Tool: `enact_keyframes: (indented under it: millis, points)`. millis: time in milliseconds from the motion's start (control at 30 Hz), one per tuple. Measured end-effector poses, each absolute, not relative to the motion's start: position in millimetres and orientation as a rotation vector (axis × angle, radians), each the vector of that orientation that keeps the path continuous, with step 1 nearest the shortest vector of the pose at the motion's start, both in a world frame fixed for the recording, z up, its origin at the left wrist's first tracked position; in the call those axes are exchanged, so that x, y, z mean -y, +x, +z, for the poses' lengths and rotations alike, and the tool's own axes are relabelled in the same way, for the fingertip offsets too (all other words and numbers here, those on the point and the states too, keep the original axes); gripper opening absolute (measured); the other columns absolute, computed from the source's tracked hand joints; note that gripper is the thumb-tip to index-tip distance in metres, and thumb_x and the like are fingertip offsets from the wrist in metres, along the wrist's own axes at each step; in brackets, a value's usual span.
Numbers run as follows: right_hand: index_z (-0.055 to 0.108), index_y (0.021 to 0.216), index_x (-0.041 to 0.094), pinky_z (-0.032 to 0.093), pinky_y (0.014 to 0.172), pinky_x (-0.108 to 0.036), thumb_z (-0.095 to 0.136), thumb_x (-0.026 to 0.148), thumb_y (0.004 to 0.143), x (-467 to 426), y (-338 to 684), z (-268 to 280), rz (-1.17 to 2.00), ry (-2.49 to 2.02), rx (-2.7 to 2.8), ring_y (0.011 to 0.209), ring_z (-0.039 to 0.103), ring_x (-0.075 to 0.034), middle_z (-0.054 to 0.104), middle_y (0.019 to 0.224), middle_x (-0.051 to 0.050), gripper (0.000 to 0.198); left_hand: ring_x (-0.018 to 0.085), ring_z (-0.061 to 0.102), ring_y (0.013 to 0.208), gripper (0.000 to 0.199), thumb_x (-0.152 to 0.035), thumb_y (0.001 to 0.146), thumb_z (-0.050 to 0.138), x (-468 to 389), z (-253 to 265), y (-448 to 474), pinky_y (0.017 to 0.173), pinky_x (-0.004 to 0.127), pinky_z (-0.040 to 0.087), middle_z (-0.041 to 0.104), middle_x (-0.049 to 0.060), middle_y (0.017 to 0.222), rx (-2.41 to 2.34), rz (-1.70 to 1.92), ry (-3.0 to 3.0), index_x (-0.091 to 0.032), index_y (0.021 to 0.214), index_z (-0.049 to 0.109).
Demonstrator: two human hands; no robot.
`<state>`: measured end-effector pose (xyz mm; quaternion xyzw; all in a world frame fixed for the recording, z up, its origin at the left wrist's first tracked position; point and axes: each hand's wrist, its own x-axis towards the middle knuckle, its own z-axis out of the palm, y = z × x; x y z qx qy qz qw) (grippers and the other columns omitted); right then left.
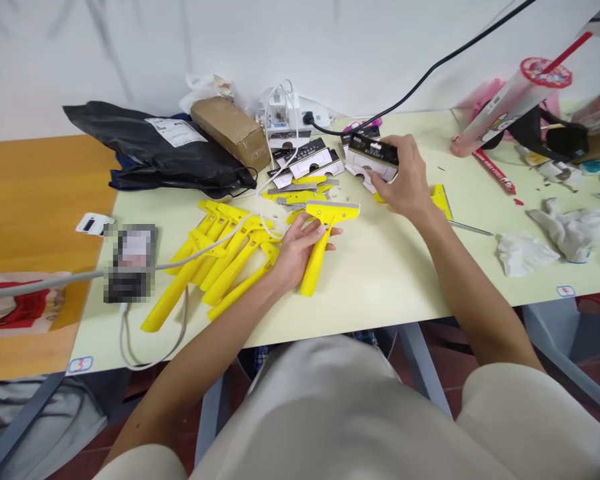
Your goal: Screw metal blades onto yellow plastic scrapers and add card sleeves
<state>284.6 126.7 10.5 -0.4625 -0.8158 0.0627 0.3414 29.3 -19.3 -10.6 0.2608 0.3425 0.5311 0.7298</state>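
Note:
A yellow scraper (325,230) with a wide head and a thick handle is held in my left hand (303,250), its head pointing away from me. My right hand (405,173) grips a small black and white box (373,159) between thumb and fingers. More yellow scraper handles (230,257) lie in a pile to the left of my left hand. Loose yellow head pieces (300,193) and blades lie just beyond it. Several similar black and white boxes (310,160) are heaped near the wall. Partly behind my right wrist is another yellow piece (440,199), with a screwdriver shaft (470,228) beside it.
A black plastic parcel (165,147) and a brown carton (230,133) stand at the back left. White cables cross the scraper pile from a power strip (285,110). A tall cup with a straw (517,107) and crumpled tissues (525,253) are on the right.

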Motion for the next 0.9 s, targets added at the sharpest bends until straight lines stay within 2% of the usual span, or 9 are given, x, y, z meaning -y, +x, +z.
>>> enact_keyframes:
  millis: [167,333,400,467,600,700,800,900]
  points:
    - [0.051,0.145,0.021,0.052,0.109,-0.067,0.055,0.051,0.107,-71.7,265.4,-8.0,0.184,-1.126,2.187,0.130,0.061,-0.044,0.062,0.136,-0.022,0.049,0.028,0.069,0.135,0.033,-0.026,0.087,0.084,11.2,-9.6,16.2,0.094,0.035,0.065,0.072,0.004,0.132,-0.781,1.311,0.562,-0.027,0.113,0.064]
    - [0.059,0.131,0.020,0.053,0.110,-0.064,0.051,0.034,0.109,-53.7,258.1,-18.7,0.144,-0.842,2.334,0.127,0.063,-0.038,0.069,0.128,-0.021,0.027,0.023,0.063,0.144,0.010,-0.021,0.098,0.069,-0.7,2.6,-10.8,0.104,0.031,0.062,0.074,0.004,0.137,-0.701,1.571,0.540,-0.025,0.107,0.067]
    - [0.062,0.126,0.020,0.051,0.114,-0.061,0.049,0.028,0.110,-47.3,251.7,-17.4,0.078,-0.722,2.399,0.127,0.063,-0.035,0.070,0.127,-0.020,0.022,0.019,0.064,0.142,0.011,-0.018,0.102,0.061,-4.4,9.3,-19.7,0.108,0.028,0.060,0.075,0.005,0.136,-0.617,1.654,0.525,-0.023,0.108,0.068]
    - [0.064,0.124,0.020,0.048,0.119,-0.059,0.048,0.025,0.111,-38.6,241.6,-17.1,0.010,-0.614,2.464,0.125,0.063,-0.032,0.070,0.127,-0.019,0.022,0.018,0.067,0.138,0.015,-0.016,0.103,0.059,-6.2,14.7,-24.9,0.109,0.027,0.060,0.076,0.006,0.133,-0.581,1.716,0.494,-0.022,0.113,0.069]
    - [0.069,0.131,0.020,0.047,0.121,-0.056,0.043,0.019,0.112,-20.9,221.1,-25.3,-0.061,-0.480,2.574,0.124,0.061,-0.029,0.070,0.128,-0.015,0.031,0.019,0.071,0.131,0.019,-0.021,0.100,0.070,-4.6,18.9,-25.1,0.106,0.028,0.061,0.078,0.006,0.128,-0.649,1.776,0.431,-0.023,0.118,0.069]
    - [0.067,0.140,0.022,0.048,0.120,-0.054,0.040,0.018,0.113,-15.4,214.4,-36.4,-0.018,-0.482,2.638,0.129,0.060,-0.028,0.069,0.133,-0.013,0.039,0.015,0.074,0.123,0.017,-0.022,0.097,0.075,-2.4,16.7,-22.7,0.101,0.024,0.060,0.080,0.004,0.125,-0.650,1.765,0.428,-0.024,0.113,0.069]
    - [0.067,0.141,0.017,0.049,0.119,-0.051,0.034,0.014,0.113,-16.7,213.8,-46.1,0.030,-0.500,2.668,0.129,0.062,-0.026,0.071,0.133,-0.015,0.043,0.013,0.075,0.112,0.015,-0.017,0.096,0.076,-3.6,11.3,-24.0,0.095,0.023,0.060,0.081,0.003,0.118,-0.553,1.790,0.415,-0.023,0.105,0.065]
    - [0.067,0.139,0.014,0.053,0.113,-0.048,0.035,0.018,0.115,-19.0,213.9,-50.7,0.015,-0.522,2.637,0.124,0.066,-0.027,0.074,0.130,-0.018,0.040,0.011,0.075,0.107,0.018,-0.012,0.093,0.074,-8.6,5.0,-29.3,0.092,0.023,0.058,0.082,0.002,0.114,-0.461,1.826,0.392,-0.023,0.102,0.063]
